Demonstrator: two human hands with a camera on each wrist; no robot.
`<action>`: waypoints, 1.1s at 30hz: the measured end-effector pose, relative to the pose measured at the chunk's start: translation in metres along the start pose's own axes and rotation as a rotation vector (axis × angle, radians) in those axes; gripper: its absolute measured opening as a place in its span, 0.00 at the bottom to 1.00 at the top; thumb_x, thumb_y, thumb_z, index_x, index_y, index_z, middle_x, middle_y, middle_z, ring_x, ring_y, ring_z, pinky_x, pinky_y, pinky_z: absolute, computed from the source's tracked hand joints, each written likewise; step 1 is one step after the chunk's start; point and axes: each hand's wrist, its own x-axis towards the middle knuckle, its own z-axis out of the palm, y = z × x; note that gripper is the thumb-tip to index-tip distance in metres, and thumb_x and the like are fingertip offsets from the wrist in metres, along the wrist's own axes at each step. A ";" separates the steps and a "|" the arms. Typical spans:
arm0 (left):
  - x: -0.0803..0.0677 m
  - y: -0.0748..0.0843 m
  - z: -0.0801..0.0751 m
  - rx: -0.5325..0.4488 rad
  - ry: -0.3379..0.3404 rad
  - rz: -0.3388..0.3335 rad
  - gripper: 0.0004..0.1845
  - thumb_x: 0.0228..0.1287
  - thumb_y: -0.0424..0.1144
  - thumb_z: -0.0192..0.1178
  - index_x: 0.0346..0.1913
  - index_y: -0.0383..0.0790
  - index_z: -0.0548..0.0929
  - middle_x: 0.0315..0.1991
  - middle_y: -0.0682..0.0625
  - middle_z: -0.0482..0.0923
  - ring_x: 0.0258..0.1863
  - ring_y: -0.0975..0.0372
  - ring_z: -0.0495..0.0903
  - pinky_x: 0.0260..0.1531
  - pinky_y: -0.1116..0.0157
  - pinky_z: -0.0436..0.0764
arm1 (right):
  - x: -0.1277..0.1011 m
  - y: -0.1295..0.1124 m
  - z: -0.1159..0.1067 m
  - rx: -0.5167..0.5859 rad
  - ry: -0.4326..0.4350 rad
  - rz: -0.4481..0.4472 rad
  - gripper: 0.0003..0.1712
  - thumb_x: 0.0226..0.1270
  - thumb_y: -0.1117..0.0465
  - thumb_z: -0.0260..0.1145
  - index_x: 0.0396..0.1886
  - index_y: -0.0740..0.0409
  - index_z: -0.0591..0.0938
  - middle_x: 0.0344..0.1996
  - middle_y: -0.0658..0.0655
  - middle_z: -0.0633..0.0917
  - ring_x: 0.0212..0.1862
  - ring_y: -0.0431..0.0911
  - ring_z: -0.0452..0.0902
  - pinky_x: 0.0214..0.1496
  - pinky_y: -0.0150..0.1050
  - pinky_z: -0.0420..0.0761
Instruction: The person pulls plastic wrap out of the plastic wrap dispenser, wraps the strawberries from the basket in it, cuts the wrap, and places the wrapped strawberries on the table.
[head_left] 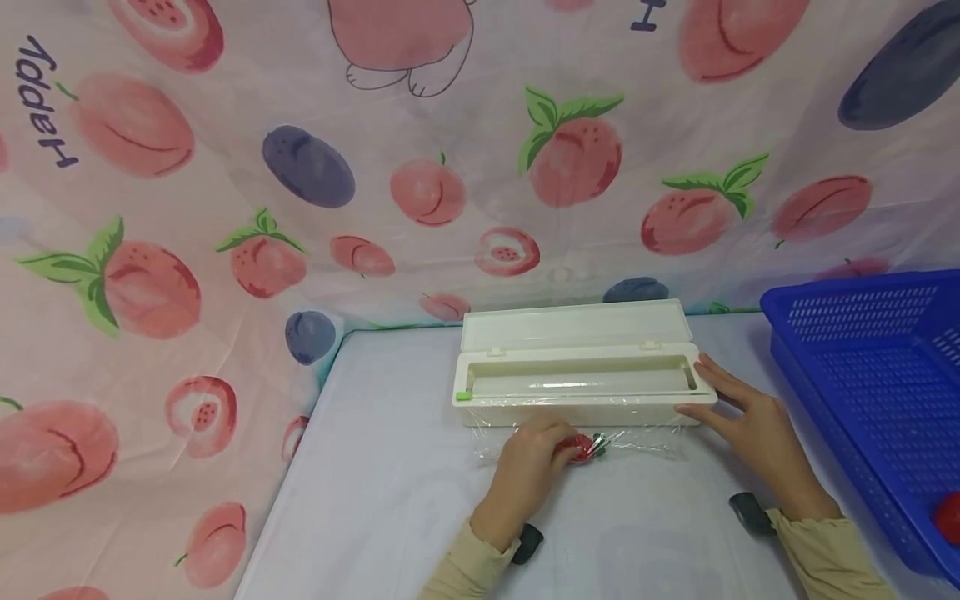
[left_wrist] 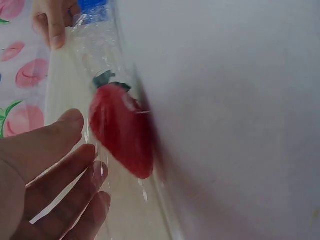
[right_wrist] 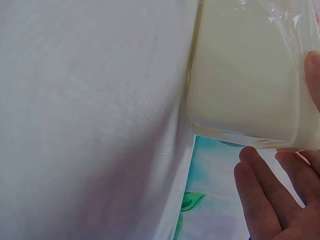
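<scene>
A white cling film dispenser (head_left: 585, 414) lies lengthwise, its lid (head_left: 573, 325) flipped back. Clear cling film (head_left: 648, 440) hangs over its front onto the table. At the front middle, a red strawberry (left_wrist: 120, 130) with green leaves lies against the film. My left hand (head_left: 528, 454) is beside the strawberry; the left wrist view shows its thumb and fingers spread just short of the fruit. At the dispenser's right end my right hand (head_left: 750, 425) holds the corner, thumb on the front and fingers at the end. A green slider (head_left: 463, 396) sits at the dispenser's left end.
A blue plastic basket (head_left: 832, 400) stands on the right, with a red round thing (head_left: 948, 518) inside. Behind the white-covered table (head_left: 360, 500) hangs a fruit-print cloth (head_left: 465, 108), which also covers the left side.
</scene>
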 end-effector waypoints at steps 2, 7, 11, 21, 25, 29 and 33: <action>0.000 0.000 0.002 -0.005 -0.008 0.002 0.07 0.55 0.40 0.73 0.37 0.45 0.89 0.37 0.58 0.84 0.42 0.67 0.82 0.45 0.74 0.79 | 0.000 0.000 0.000 0.002 0.005 -0.006 0.41 0.50 0.60 0.81 0.67 0.54 0.76 0.67 0.57 0.74 0.54 0.11 0.61 0.55 0.07 0.58; 0.001 0.000 0.005 0.014 -0.014 0.007 0.09 0.55 0.42 0.73 0.38 0.46 0.90 0.38 0.59 0.86 0.43 0.67 0.82 0.47 0.74 0.79 | 0.001 -0.002 0.000 0.007 0.018 -0.027 0.41 0.49 0.61 0.81 0.66 0.56 0.77 0.67 0.58 0.74 0.54 0.11 0.62 0.55 0.07 0.59; 0.000 0.000 0.007 0.044 -0.019 0.012 0.12 0.51 0.42 0.76 0.39 0.46 0.90 0.39 0.58 0.86 0.44 0.66 0.82 0.48 0.74 0.79 | 0.002 -0.002 0.000 -0.012 0.002 0.005 0.42 0.49 0.58 0.81 0.67 0.54 0.76 0.67 0.58 0.74 0.54 0.10 0.60 0.55 0.07 0.57; 0.003 0.003 0.010 0.123 -0.049 0.019 0.15 0.47 0.40 0.78 0.41 0.45 0.88 0.41 0.57 0.85 0.45 0.65 0.81 0.49 0.73 0.78 | 0.001 -0.004 -0.002 -0.043 -0.008 0.010 0.44 0.50 0.54 0.81 0.68 0.52 0.75 0.68 0.52 0.72 0.55 0.12 0.59 0.55 0.06 0.55; 0.003 0.003 0.010 0.136 -0.057 0.027 0.15 0.49 0.40 0.77 0.42 0.44 0.87 0.41 0.56 0.85 0.44 0.65 0.81 0.49 0.72 0.78 | 0.001 -0.005 -0.002 -0.063 -0.022 0.037 0.44 0.50 0.53 0.81 0.68 0.52 0.74 0.69 0.51 0.72 0.63 0.29 0.67 0.56 0.07 0.55; 0.003 0.005 0.007 0.142 -0.100 0.024 0.15 0.51 0.41 0.75 0.43 0.43 0.88 0.41 0.56 0.85 0.45 0.65 0.81 0.49 0.72 0.79 | 0.002 -0.007 -0.004 -0.086 -0.054 0.063 0.44 0.53 0.50 0.79 0.70 0.52 0.73 0.70 0.52 0.70 0.66 0.56 0.71 0.70 0.28 0.65; 0.002 0.009 0.003 0.136 -0.147 0.013 0.15 0.53 0.42 0.74 0.44 0.43 0.88 0.42 0.56 0.86 0.45 0.64 0.81 0.50 0.73 0.79 | 0.003 -0.007 -0.007 -0.088 -0.085 0.084 0.45 0.55 0.48 0.78 0.71 0.52 0.71 0.71 0.51 0.68 0.66 0.65 0.69 0.66 0.55 0.67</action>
